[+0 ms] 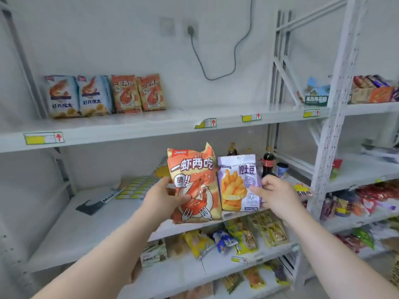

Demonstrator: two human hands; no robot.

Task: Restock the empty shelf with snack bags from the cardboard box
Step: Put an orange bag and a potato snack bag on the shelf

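At frame centre, the left hand [166, 196] grips an orange shrimp snack bag [194, 184] upright, and beside it the right hand [274, 194] pinches a purple fries bag [238, 183]. Farther back, upper left, four snack bags [103, 94] stand on the upper shelf [151, 124].

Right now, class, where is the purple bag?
In the head view, the purple bag is just right of centre, held by the right hand, beside the orange bag that the left hand holds.
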